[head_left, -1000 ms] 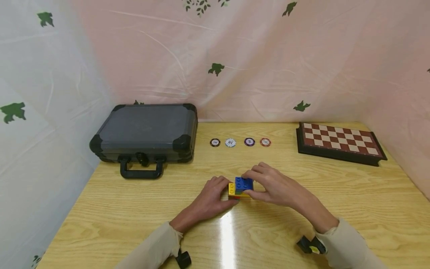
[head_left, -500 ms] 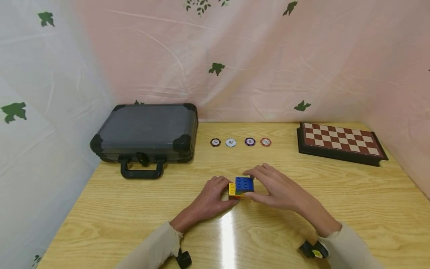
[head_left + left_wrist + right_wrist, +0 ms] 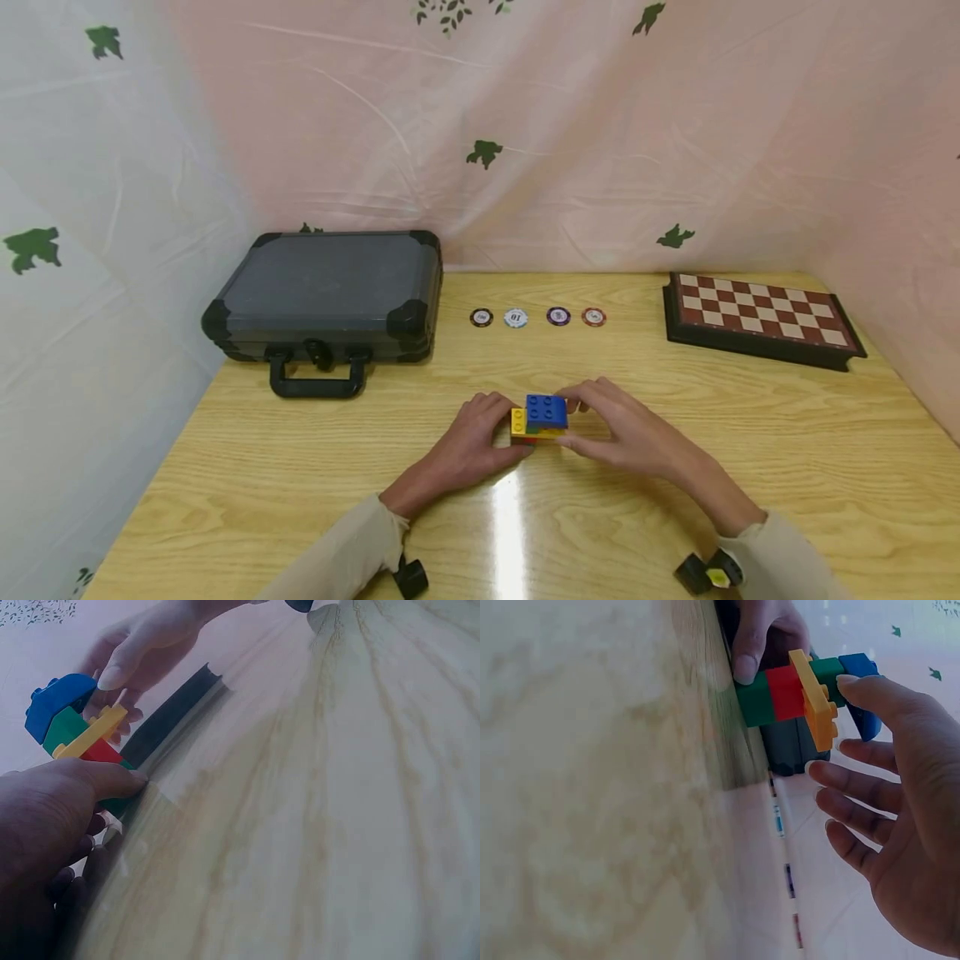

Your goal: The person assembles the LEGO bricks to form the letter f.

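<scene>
A small stack of toy building bricks stands on the table between the hands. From the bottom it runs green brick (image 3: pixel 756 703), red brick (image 3: pixel 784 693), wide yellow brick (image 3: pixel 817 712), a second green brick (image 3: pixel 826 671) and a blue brick (image 3: pixel 546 412) with a sloped side on top. My left hand (image 3: pixel 468 442) pinches the stack's base from the left, its thumb along the near side. On the right, my right hand (image 3: pixel 637 433) has its thumb and fingers spread beside the stack. Whether its thumb still touches the bricks cannot be told.
Behind on the left lies a dark grey case (image 3: pixel 330 283) with its black handle (image 3: pixel 318 387) facing me. Several poker chips, including a white chip (image 3: pixel 516 317) and a red-edged chip (image 3: pixel 594 317), form a row. A folded checkered board (image 3: pixel 761 312) is at the back right.
My right hand has let go of the blue brick and drawn slightly right, its fingers opening. The left hand and the stack have stayed in place.
</scene>
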### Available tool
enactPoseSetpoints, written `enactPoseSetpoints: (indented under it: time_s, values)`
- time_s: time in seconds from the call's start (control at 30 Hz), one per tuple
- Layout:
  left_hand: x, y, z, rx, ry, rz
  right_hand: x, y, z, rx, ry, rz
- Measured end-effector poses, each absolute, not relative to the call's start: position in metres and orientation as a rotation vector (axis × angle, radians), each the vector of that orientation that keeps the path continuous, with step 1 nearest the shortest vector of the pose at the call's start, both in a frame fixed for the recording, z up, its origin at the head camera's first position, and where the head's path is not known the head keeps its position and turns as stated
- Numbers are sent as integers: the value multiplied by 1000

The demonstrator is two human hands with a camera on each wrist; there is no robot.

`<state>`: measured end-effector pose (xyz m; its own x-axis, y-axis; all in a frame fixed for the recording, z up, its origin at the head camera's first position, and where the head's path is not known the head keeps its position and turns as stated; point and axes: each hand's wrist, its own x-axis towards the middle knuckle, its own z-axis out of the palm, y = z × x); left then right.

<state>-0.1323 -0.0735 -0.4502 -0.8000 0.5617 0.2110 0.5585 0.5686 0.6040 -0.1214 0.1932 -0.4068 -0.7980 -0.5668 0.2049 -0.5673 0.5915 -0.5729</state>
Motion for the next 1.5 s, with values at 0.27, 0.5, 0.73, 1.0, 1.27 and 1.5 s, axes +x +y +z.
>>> enactPoseSetpoints:
  time_s: [0.27, 0.5, 0.73, 1.0, 1.27, 1.5]
  values:
    - [-133, -73, -450, 996, 2778, 1074, -121, 196, -419, 964, -2803, 1150]
    - [-132, -73, -449, 992, 2777, 1083, -121, 196, -426, 979, -2748, 1210]
    - [-132, -75, -448, 971, 2753, 1091, -122, 195, -428, 987, -2731, 1219]
    - [-134, -83, -446, 889, 2571, 1344, -121, 194, -426, 981, -2732, 1201]
    - [-134, -91, -446, 937, 2562, 1447, -121, 194, -425, 982, -2736, 1202]
    - [-134, -98, -445, 984, 2592, 1481, -121, 195, -424, 988, -2730, 1202]
